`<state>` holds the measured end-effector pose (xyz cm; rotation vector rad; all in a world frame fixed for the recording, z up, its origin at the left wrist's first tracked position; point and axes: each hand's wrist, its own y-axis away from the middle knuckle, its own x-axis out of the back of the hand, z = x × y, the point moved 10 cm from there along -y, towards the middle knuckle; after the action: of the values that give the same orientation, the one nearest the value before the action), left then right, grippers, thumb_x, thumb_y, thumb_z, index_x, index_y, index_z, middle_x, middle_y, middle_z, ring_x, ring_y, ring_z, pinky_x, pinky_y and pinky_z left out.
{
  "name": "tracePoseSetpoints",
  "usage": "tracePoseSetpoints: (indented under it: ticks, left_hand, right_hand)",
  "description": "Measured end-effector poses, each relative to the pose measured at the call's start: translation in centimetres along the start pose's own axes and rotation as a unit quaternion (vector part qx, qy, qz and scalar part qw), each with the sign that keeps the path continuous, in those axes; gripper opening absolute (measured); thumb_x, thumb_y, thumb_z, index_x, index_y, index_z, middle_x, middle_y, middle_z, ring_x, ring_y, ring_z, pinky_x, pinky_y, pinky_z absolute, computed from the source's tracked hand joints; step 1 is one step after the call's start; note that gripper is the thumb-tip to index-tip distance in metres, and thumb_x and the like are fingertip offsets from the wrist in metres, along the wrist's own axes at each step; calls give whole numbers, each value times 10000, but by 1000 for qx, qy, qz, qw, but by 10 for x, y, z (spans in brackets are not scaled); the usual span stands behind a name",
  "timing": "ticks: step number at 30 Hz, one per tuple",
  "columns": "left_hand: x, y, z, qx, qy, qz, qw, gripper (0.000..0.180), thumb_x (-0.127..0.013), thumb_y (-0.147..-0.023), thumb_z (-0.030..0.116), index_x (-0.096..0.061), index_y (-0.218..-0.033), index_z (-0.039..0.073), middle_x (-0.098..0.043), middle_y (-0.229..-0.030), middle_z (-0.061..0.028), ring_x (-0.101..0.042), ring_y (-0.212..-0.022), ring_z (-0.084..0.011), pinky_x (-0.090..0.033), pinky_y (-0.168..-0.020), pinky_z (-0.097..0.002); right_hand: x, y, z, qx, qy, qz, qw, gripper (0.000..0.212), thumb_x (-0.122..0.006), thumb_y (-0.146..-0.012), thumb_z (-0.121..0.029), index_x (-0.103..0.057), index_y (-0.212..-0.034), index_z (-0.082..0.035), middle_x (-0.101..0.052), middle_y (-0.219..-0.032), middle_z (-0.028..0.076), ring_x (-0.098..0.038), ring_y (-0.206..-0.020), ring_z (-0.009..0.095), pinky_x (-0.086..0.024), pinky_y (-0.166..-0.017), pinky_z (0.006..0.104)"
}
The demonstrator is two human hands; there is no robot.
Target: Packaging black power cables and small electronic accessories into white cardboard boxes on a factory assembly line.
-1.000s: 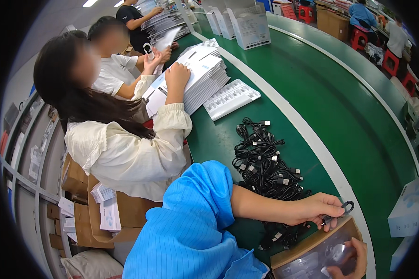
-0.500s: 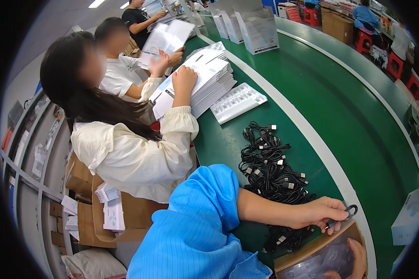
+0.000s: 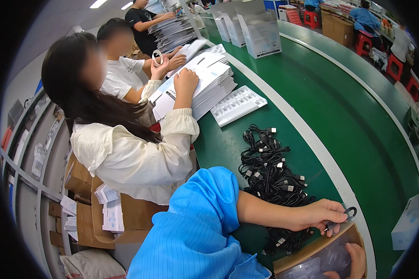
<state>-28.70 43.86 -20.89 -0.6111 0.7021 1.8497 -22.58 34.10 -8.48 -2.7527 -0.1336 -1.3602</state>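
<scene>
Here a cable [image 3: 354, 211] loops beyond the left hand [image 3: 325, 215].

Cables [image 3: 266, 173]: glossy plastic, metal plugs [image 3: 290, 188]
Worktop [image 3: 219, 144]: smooth, faintly glossy
Carton [image 3: 307, 251]: matt cardboard
Clear pieces [image 3: 331, 256]: glossy plastic
Sleeve [image 3: 191, 228]: creased cloth

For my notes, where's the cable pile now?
In the head view, the cable pile lies right of centre on the table, between the printed sheet and the cardboard box, crossed by the left forearm.
</scene>
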Motion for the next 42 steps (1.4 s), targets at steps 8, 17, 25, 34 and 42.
tracePoseSetpoints:
  ticks: [8,17,25,34,42]
  left_hand:
    - [1,-1,-2,-7,11,-3,1000,272,-578,-929,319,-537,-1024,68,-624,-781,-17,-583,-645,-75,-443,-537,-193]
    - [1,2,-1,-2,1,-3,1000,289,-560,-942,326,-549,-1063,65,-623,-788,-2,-578,-681,-55,-438,-557,-186]
    - [0,2,-1,1,6,-1,1000,280,-565,-941,318,-553,-1064,66,-623,-783,-1,-575,-675,-51,-436,-559,-182]
    - [-3,1,0,-4,9,-11,1000,271,-567,-939,319,-555,-1052,74,-622,-784,5,-573,-671,-47,-433,-555,-178]
    - [0,0,-2,0,3,-7,1000,265,-567,-938,330,-560,-1046,89,-623,-785,14,-574,-672,-40,-432,-550,-172]
  right_hand:
    - [5,8,2,6,-19,39,999,799,-787,-511,71,-530,-1258,-46,-520,-1198,179,-517,-1085,364,-419,-933,396]
    - [3,5,-1,18,-38,20,999,770,-796,-534,28,-535,-1254,-43,-524,-1205,177,-518,-1092,357,-426,-925,403]
    - [-2,-5,-17,57,4,-24,998,693,-769,-586,17,-538,-1237,-34,-527,-1224,175,-514,-1108,365,-417,-954,396]
    - [-1,1,-7,31,3,-16,999,668,-748,-574,54,-548,-1206,-30,-531,-1209,169,-511,-1105,364,-406,-961,404]
    - [12,6,-18,80,-47,22,995,638,-770,-587,-11,-556,-1188,-12,-544,-1185,185,-526,-1081,375,-414,-946,414]
